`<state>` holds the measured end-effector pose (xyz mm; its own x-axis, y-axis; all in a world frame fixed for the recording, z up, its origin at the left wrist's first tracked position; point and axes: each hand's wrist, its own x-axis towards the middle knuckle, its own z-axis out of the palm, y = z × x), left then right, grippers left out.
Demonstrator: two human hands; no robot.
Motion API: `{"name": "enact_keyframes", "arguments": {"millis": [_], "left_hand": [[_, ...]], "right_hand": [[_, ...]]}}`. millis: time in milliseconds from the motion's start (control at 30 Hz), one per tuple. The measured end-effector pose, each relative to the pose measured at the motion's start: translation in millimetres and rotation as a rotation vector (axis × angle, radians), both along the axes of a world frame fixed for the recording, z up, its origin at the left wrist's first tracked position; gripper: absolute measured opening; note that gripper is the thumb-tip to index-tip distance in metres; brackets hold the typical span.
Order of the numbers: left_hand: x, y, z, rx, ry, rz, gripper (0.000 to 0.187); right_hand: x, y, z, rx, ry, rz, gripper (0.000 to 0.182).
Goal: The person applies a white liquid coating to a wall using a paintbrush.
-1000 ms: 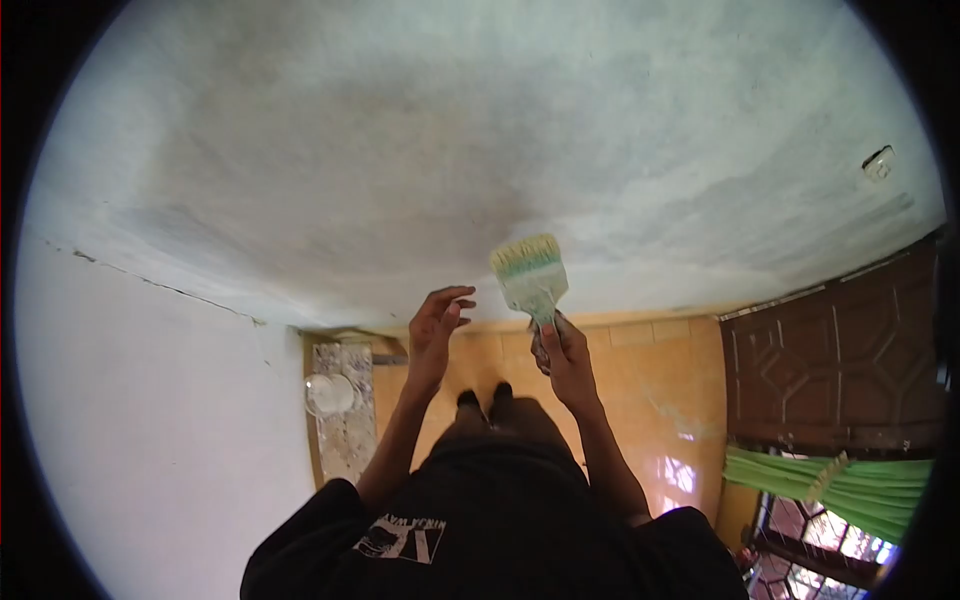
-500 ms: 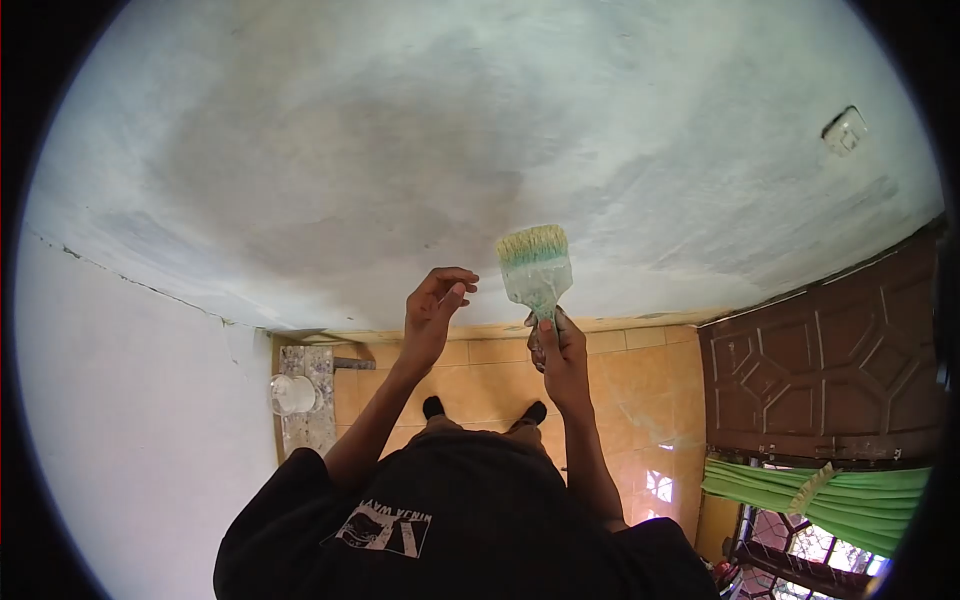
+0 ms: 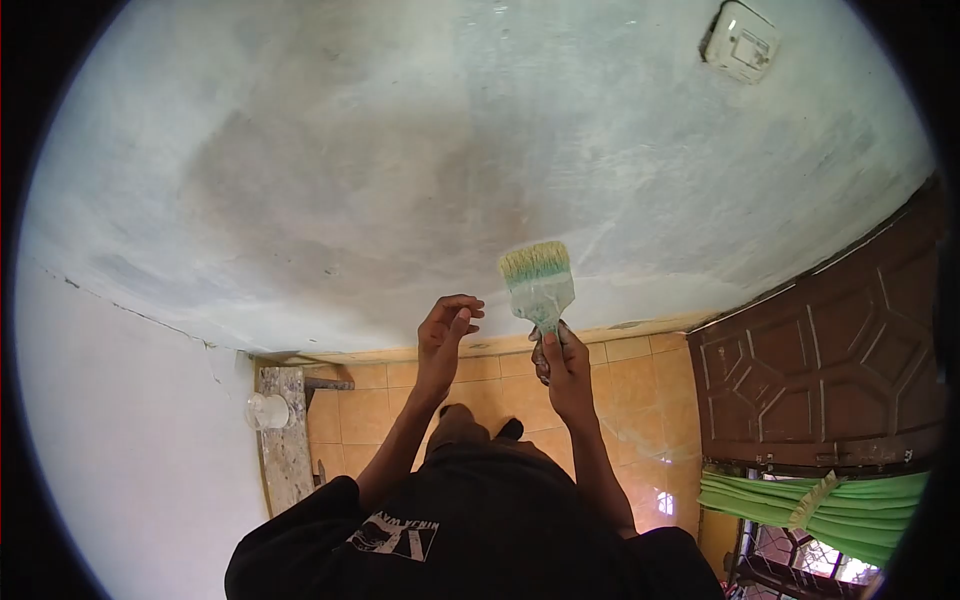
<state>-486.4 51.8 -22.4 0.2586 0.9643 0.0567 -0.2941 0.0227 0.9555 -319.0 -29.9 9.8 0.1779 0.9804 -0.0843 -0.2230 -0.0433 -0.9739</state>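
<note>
My right hand [image 3: 562, 372] is closed round the handle of a wide paintbrush [image 3: 541, 292], which points up with its pale yellow bristles toward the wall. Greenish-white paint coats the flat body of the brush. To its left, my left hand [image 3: 447, 335] is raised with nothing in it, fingers loosely bent and the thumb apart from them. Beyond both hands spreads the wall [image 3: 330, 190], patchy white and pale green with a large greyish area.
A white switch plate [image 3: 742, 42] is fixed high on the wall at the right. At the left, a paint-spotted wooden bench [image 3: 287, 455] holds a white container [image 3: 267, 411]. A brown panelled door [image 3: 820, 370] and a green curtain [image 3: 815, 505] are on the right, above orange floor tiles [image 3: 365, 415].
My view has shifted, so the switch plate looks larger and nearer the middle. My feet have moved on the tiles. Both hands keep their pose, the brush still in the right.
</note>
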Motion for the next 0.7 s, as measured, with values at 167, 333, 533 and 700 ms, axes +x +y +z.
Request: {"name": "enact_keyframes", "arguments": {"millis": [167, 333, 533, 700], "left_hand": [[32, 7, 8, 0.026, 0.024, -0.009, 0.019], [63, 17, 1, -0.024, 0.013, -0.052, 0.018], [115, 30, -7, -0.052, -0.03, -0.144, 0.018], [157, 33, 0, -0.043, -0.016, -0.182, 0.018]], "right_hand": [[34, 5, 0, 0.032, -0.021, -0.014, 0.022], [59, 2, 4, 0.026, -0.042, -0.041, 0.024], [99, 8, 5, -0.02, -0.066, -0.161, 0.026], [141, 11, 13, 0.016, -0.046, -0.137, 0.025]]}}
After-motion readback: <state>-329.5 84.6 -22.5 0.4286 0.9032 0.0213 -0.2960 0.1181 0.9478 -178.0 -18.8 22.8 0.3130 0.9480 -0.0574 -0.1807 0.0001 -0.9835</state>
